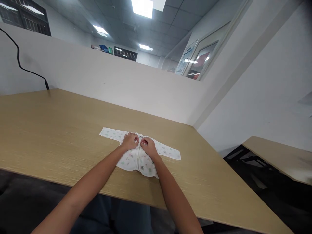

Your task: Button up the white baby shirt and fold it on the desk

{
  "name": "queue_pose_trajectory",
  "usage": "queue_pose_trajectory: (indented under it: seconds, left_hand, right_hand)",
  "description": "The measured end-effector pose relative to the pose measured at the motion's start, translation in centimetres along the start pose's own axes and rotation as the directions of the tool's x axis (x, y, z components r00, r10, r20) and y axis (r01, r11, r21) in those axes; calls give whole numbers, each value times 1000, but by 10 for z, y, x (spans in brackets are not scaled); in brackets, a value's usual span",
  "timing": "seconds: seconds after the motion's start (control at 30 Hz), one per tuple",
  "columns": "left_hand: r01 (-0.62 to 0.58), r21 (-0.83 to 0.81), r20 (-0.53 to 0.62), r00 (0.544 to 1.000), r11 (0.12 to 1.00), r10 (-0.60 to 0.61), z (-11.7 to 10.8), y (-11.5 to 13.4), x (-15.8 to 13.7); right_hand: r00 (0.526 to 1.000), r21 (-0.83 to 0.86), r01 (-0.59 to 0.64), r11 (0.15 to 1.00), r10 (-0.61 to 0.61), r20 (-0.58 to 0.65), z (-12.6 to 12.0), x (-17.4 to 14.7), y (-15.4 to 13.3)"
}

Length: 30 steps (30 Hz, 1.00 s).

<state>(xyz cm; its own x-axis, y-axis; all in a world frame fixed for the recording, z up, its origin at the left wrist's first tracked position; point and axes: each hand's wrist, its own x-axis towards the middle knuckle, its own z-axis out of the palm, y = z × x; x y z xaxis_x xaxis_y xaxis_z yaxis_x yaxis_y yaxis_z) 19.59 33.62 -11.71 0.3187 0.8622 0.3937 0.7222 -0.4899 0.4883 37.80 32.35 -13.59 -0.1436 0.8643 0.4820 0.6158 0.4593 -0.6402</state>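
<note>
A small white baby shirt (129,160) with a light printed pattern lies on the table, its long sleeves spread out to both sides. Down its middle runs a front opening, with the two halves side by side. My left hand (131,140) is closed on the left edge of the opening, near the neckline. Opposite it, my right hand (148,146) pinches the right edge, a small gap apart from the left. The fingertips partly hide the fabric that they hold.
The wooden table (60,139) meets a white partition (136,84) at the back. A black cable (31,72) hangs down at the far left. Another tabletop (280,156) stands to the right beyond a gap, and the table's front edge is close to my lap.
</note>
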Motion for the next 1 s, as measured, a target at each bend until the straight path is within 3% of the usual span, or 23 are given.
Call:
queue_pose_trajectory:
  seconds: [0.23,0.57,0.77,0.87,1.0]
  left_hand:
    - [-143,6,-23,989,990,144,4,-6,3]
    - [-43,48,43,998,998,41,-5,0,1]
    - [37,-15,101,994,999,-35,-6,-1,-7]
    - [-52,-8,111,992,999,53,-7,-7,-17]
    - [-204,0,73,976,979,204,-11,-12,-28]
  right_hand:
    - [1000,-1,1,1000,-1,15,1,0,4]
    - [995,-20,42,999,-40,94,-8,-2,7]
    - [992,-118,118,986,-112,56,-6,-12,1]
    - [987,-146,145,979,-133,89,-10,-17,-2]
    - [980,-59,127,990,-115,165,-24,-23,-7]
